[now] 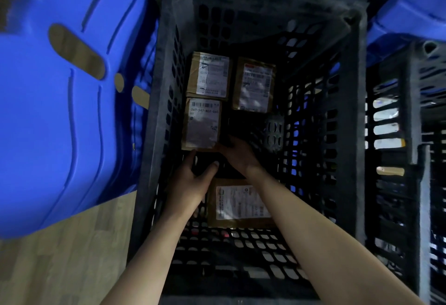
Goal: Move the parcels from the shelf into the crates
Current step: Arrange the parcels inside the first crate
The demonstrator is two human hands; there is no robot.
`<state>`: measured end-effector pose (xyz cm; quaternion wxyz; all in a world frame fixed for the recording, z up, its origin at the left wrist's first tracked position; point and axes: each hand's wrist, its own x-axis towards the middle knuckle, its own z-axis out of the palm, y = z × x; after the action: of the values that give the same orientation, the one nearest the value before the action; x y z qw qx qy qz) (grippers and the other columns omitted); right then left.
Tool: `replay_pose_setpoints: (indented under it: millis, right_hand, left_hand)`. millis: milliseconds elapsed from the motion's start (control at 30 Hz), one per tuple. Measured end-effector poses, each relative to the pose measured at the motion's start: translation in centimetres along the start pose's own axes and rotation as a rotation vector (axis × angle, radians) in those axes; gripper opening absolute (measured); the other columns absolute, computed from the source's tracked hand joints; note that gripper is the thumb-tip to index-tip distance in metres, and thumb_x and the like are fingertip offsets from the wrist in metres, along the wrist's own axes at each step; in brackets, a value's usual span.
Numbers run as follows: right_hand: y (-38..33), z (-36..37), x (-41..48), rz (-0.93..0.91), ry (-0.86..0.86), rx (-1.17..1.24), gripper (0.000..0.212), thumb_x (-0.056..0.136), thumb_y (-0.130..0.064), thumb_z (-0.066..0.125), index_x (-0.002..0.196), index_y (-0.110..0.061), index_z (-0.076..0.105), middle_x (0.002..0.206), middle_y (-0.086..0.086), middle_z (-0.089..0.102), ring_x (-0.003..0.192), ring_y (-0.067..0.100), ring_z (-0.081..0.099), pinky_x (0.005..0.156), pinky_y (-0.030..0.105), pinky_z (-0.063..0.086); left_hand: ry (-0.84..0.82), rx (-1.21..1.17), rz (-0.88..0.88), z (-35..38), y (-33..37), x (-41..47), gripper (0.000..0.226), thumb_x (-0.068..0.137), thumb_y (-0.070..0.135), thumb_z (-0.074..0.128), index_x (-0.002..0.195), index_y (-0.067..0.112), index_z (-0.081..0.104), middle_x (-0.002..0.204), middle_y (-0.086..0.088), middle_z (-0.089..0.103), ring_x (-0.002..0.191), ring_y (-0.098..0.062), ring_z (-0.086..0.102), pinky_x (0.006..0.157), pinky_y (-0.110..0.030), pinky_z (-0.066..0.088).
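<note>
Now both hands are deep in the black crate (pixel 154 121), left hand (pixel 190 181) and right hand (pixel 237 155) clamped on a dark parcel (pixel 207 166). It sits between them, long axis left-right, just beside the labelled box (pixel 201 123).
</note>
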<state>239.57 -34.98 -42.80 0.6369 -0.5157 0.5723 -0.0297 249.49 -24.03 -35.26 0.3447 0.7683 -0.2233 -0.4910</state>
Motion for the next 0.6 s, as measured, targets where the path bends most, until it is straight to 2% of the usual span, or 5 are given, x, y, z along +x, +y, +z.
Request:
replay_pose_setpoints:
  millis: [133,300,433,500,600]
  right_hand:
    - [0.1,-1.8,-1.3,-0.043,0.013,-0.066,0.051,0.09,-0.041,0.065,0.134,-0.017,0.056,0.13,0.001,0.061,0.118,0.014,0.057,0.083,0.016,0.041]
    - [1.5,-3.8,-3.4,0.022,0.086,-0.111,0.07,0.086,-0.051,0.064,0.145,-0.019,0.043,0.147,0.002,0.048,0.134,0.02,0.044,0.111,0.035,0.036]
    - [3.1,-5.2,-6.4,0.052,0.179,-0.082,0.07,0.085,-0.051,0.066,0.146,-0.025,0.042,0.149,-0.001,0.044,0.138,0.02,0.04,0.112,0.034,0.035]
    - [4.0,-5.7,-7.9,0.065,0.208,-0.137,0.072,0.086,-0.051,0.065,0.147,-0.024,0.04,0.149,0.002,0.044,0.138,0.022,0.039,0.111,0.034,0.036]
    - [5.0,-6.5,-9.5,0.11,0.247,-0.183,0.074,0.085,-0.053,0.064,0.148,-0.027,0.035,0.148,0.002,0.046,0.134,0.023,0.045,0.103,0.031,0.042]
  left_hand:
    - [-0.021,0.044,0.052,0.7,0.3,-0.4,0.029,0.086,0.037,0.063,0.114,0.038,0.058,0.091,0.03,0.06,0.083,0.019,0.055,0.062,-0.001,0.039]
    - [-0.075,0.027,0.095,1.7,0.1,-1.1,0.039,0.087,0.035,0.062,0.125,0.027,0.057,0.107,0.017,0.065,0.102,0.0,0.059,0.077,-0.013,0.043]
    - [-0.087,0.056,0.069,2.7,-0.7,-2.0,0.044,0.087,0.035,0.064,0.129,0.025,0.053,0.091,0.036,0.051,0.082,0.028,0.049,0.062,0.005,0.036]
    - [-0.089,0.102,0.055,3.1,-1.2,-2.2,0.052,0.087,0.036,0.064,0.134,0.02,0.049,0.089,0.033,0.048,0.07,0.03,0.045,0.057,0.008,0.031]
    - [-0.12,0.179,0.017,3.4,-2.0,-2.2,0.064,0.086,0.042,0.062,0.141,0.016,0.041,0.125,0.006,0.056,0.102,0.005,0.054,0.073,-0.002,0.034]
